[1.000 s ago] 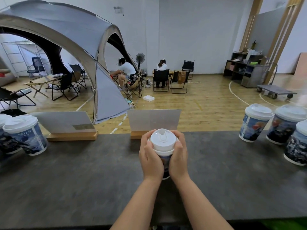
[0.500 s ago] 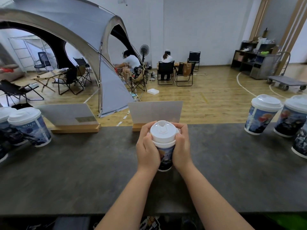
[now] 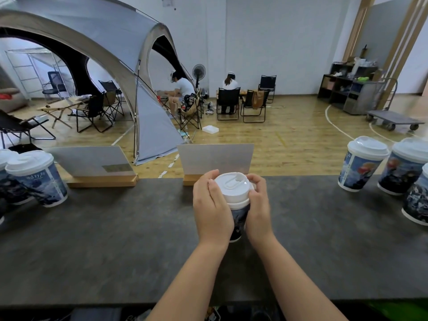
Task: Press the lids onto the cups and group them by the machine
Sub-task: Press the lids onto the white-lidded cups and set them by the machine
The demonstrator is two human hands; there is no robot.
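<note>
A printed paper cup (image 3: 238, 218) stands at the middle of the dark counter (image 3: 115, 239) with a white lid (image 3: 232, 184) on top. My left hand (image 3: 212, 207) wraps the cup's left side, fingers curled over the lid's rim. My right hand (image 3: 258, 205) grips the right side, fingers curled at the lid's edge. Lidded cups stand at the right (image 3: 361, 165) and at the left (image 3: 37, 177). No machine is in view.
Two card signs on wooden bases (image 3: 92, 163) (image 3: 215, 158) stand along the counter's far edge. Beyond are a wooden floor, a grey tent (image 3: 97, 42), folding chairs and two seated people. A flat trolley (image 3: 393, 119) sits far right.
The view has shifted slightly, and both hands have turned a little around the cup and lid. The cup stays at the counter's middle.
</note>
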